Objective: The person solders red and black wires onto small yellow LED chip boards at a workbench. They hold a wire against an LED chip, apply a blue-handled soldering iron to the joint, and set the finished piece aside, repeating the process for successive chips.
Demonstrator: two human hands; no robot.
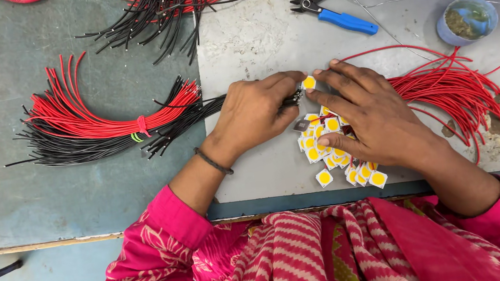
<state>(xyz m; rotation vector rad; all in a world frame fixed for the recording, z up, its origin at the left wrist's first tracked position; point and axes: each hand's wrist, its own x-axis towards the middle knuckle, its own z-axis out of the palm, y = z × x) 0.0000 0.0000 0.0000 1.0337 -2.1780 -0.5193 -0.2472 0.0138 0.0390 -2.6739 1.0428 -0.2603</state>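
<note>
Chip [309,82], a white square with a yellow disc, sits above the pile [337,149], pinched between left hand [256,113], fingers closed on it, and right hand [367,118], fingertips together; best kept flat, gripped by its edges

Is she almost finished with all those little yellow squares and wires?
Nothing shows as finished. In hand: both the left hand and right hand pinch one yellow square chip. Left: a pile of chips, loose red wires and a tied red-and-black bundle.
</note>
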